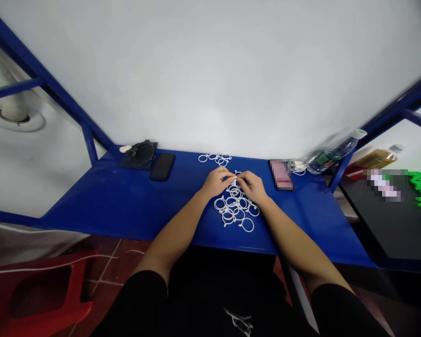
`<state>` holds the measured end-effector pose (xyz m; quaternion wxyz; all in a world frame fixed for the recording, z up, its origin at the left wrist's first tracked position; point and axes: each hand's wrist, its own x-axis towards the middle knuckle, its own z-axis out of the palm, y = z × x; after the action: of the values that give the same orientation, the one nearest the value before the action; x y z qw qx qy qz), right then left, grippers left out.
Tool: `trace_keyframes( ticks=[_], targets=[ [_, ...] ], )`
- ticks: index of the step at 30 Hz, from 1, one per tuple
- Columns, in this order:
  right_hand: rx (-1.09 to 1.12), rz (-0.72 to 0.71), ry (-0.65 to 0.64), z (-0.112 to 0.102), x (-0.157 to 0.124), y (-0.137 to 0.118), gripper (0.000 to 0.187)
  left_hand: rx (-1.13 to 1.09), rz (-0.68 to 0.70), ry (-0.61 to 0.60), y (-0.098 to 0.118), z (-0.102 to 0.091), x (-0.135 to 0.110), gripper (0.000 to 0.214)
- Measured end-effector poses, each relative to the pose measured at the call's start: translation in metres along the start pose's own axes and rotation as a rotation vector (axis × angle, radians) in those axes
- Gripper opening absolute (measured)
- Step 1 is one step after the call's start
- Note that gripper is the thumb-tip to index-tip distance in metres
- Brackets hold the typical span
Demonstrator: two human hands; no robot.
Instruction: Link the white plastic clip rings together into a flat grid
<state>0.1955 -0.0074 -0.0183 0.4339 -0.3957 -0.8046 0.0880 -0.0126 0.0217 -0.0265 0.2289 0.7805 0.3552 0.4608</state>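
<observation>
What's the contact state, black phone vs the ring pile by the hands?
Apart. Head view: the black phone lies well left of the ring pile, with a stretch of bare blue table between them.

A blue metal surface (108, 201) is seen, with a heap of white rings (235, 210) spread at its middle towards the front edge and a smaller cluster of rings (215, 158) laid farther back. To the left of that cluster a black phone (162, 166) is laid flat, just beside a dark pouch (139, 153) kept in the back corner. On the right a second phone (281, 174) is placed face up, with a white cord (299, 166) and a plastic bottle (331, 155) found just beyond it.
</observation>
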Motion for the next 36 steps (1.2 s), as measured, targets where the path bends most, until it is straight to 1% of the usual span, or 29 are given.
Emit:
trace_keyframes(
  ticks=[4, 6, 8, 10, 12, 14, 16, 18, 21, 25, 31, 33, 36],
  targets=[
    [-0.028, 0.022, 0.052, 0.000, -0.001, 0.000, 0.020, 0.144, -0.078, 0.054, -0.018, -0.002, 0.004, 0.023],
    [-0.032, 0.035, 0.075, -0.001, -0.001, 0.000, 0.020, 0.255, -0.104, 0.017, -0.026, -0.001, 0.006, 0.026],
    [-0.038, 0.038, 0.083, 0.000, -0.001, 0.000, 0.021, 0.362, -0.130, -0.050, -0.032, 0.002, 0.007, 0.036],
    [-0.045, 0.031, 0.078, 0.001, -0.002, 0.001, 0.021, 0.439, -0.163, -0.090, -0.034, 0.004, 0.007, 0.046],
    [-0.052, 0.028, 0.069, 0.002, -0.002, 0.002, 0.021, 0.487, -0.195, -0.087, -0.036, 0.005, 0.007, 0.049],
    [-0.058, 0.031, 0.064, 0.002, -0.003, 0.002, 0.021, 0.519, -0.226, -0.061, -0.037, 0.004, 0.006, 0.045],
    [-0.065, 0.033, 0.059, 0.002, -0.003, 0.004, 0.020, 0.532, -0.248, -0.054, -0.037, 0.002, 0.005, 0.040],
    [-0.062, 0.031, 0.056, 0.002, -0.004, 0.005, 0.018, 0.536, -0.253, -0.084, -0.036, 0.001, 0.004, 0.035],
    [-0.057, 0.031, 0.057, 0.003, -0.004, 0.006, 0.017, 0.565, -0.256, -0.138, -0.034, 0.001, 0.004, 0.033],
    [-0.080, 0.032, 0.053, 0.003, -0.004, 0.007, 0.017, 0.574, -0.294, -0.183, -0.029, 0.000, 0.004, 0.028],
    [-0.101, 0.027, 0.027, 0.003, -0.004, 0.007, 0.019, 0.574, -0.382, -0.188, -0.020, -0.007, 0.004, 0.025],
    [-0.098, 0.030, 0.022, 0.003, -0.004, 0.007, 0.019, 0.598, -0.433, -0.193, -0.016, -0.010, 0.005, 0.028],
    [-0.089, 0.039, 0.011, 0.003, -0.004, 0.007, 0.020, 0.664, -0.554, -0.218, -0.009, -0.015, 0.009, 0.031]
  ],
)
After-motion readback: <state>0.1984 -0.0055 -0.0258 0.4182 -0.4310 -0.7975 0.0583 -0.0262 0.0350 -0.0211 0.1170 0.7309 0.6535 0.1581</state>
